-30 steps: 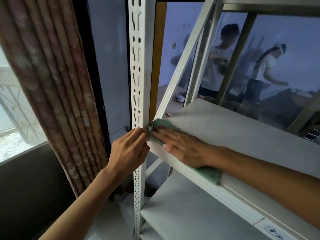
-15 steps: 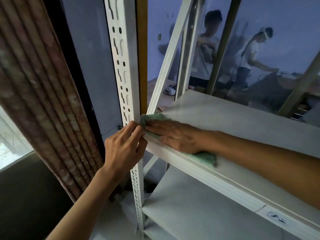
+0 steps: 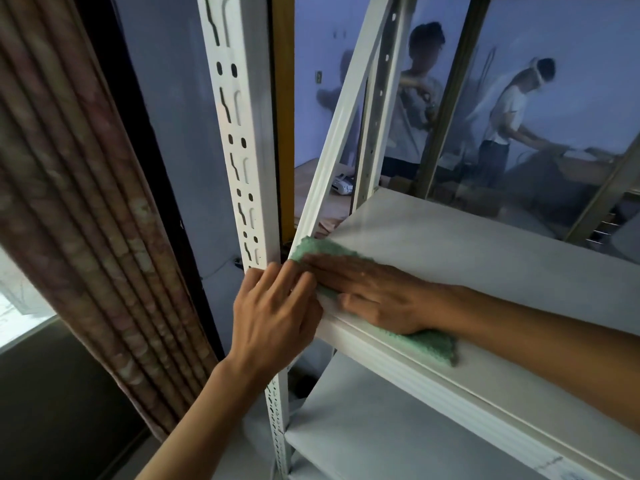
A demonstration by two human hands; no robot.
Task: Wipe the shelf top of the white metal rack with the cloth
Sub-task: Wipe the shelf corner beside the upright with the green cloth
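Right hand (image 3: 374,296) lies flat, fingers straight, pressing the green cloth (image 3: 433,344) onto the shelf (image 3: 485,258) at its front left corner. Left hand (image 3: 273,313) has its fingers curled round the rack's slotted post (image 3: 242,150), fingertips touching the cloth's edge. A curtain (image 3: 86,202) hangs left.

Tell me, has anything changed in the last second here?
Hardly anything. The right hand stays pressed flat on the green cloth at the shelf's left corner, and the left hand still holds the slotted upright. Only the head camera shifted.
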